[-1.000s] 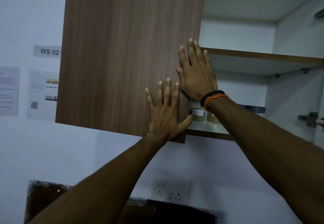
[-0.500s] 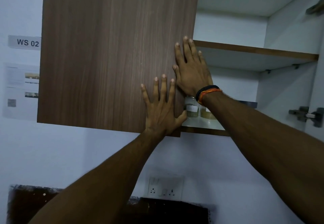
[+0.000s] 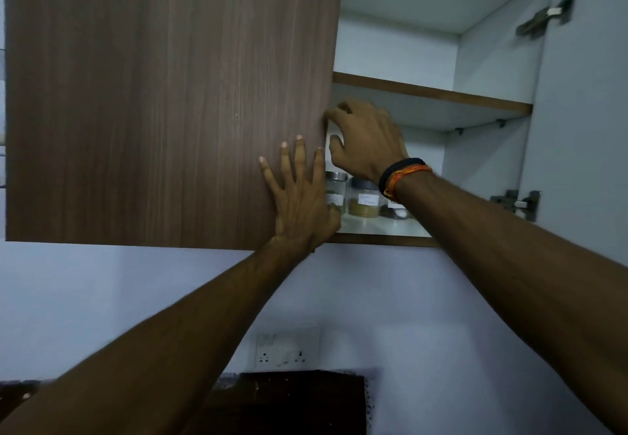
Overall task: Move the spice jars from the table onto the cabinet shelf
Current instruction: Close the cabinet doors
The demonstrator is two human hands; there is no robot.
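Head view: spice jars (image 3: 364, 198) shelved below right grip (image 3: 365, 140) curled on door (image 3: 170, 101) edge.

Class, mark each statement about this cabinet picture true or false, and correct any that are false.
1. The left hand lies flat on the wooden door. True.
2. The spice jars stand on the upper shelf. False: they stand on the lower shelf; no jars show on the upper shelf.
3. The right hand holds a jar. False: its fingers curl at the door's edge, above the jars.
4. The right wrist wears a black and orange band. True.
5. The jars carry white labels. True.
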